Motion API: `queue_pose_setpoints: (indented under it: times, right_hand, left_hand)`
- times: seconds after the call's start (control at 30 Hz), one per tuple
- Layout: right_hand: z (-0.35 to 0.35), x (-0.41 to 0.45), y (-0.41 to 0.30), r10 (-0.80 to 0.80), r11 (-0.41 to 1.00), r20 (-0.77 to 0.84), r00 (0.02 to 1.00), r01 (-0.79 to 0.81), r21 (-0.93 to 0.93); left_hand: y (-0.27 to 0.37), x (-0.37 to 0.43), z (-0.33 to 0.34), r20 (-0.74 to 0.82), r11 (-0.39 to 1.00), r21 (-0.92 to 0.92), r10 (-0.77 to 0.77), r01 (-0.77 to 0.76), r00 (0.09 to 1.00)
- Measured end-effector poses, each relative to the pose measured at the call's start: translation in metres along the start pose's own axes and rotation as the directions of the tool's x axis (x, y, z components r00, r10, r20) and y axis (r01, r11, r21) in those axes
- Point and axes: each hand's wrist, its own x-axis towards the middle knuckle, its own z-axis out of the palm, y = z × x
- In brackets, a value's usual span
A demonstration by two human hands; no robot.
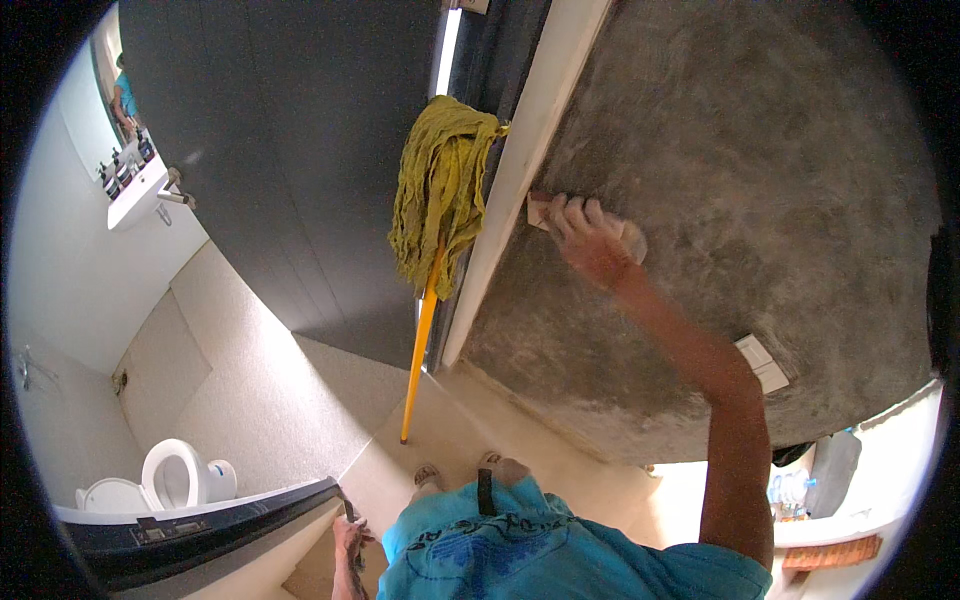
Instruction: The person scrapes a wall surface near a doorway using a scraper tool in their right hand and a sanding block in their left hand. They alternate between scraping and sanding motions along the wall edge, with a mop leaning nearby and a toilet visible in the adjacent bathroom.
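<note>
My right hand (pixel 589 240) presses a flat, pale hand-held block or pad (pixel 537 212) against the dark grey plastered wall (pixel 720 187), beside the white door frame strip. The item's exact kind is partly hidden by the fingers. Low at the bottom, my left hand (pixel 352 534) is closed around a thin dark tool (pixel 348 511), whose kind I cannot tell. A yellow-green string mop (pixel 442 187) with an orange handle stands head up against the dark door frame, left of my right hand.
A white wall switch plate (pixel 763 364) sits under my right forearm's side. A dark door panel (pixel 292 172) stands at the left. Beyond are a white sink (pixel 139 196) with bottles and a toilet (pixel 174 474). A dark-edged door (pixel 202 525) lies near my left hand.
</note>
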Motion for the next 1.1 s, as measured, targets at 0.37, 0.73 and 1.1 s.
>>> queue_pose_setpoints:
  times: [0.37,0.73,1.1]
  right_hand:
    - [-0.010,0.017,0.016,0.116,0.967,0.002,0.993,-0.113,-0.227]
    - [-0.022,0.021,0.069,0.152,0.970,-0.181,0.972,-0.182,-0.159]
    - [0.025,-0.026,-0.006,-0.033,0.998,-0.005,0.999,0.033,0.059]
  left_hand:
    - [-0.012,-0.002,0.006,-0.058,0.993,0.119,0.026,-0.019,0.998]
    - [-0.039,0.002,-0.017,-0.145,0.912,0.344,0.286,-0.223,0.947]
    - [-0.024,-0.030,0.001,-0.095,0.984,-0.168,0.044,-0.060,0.995]
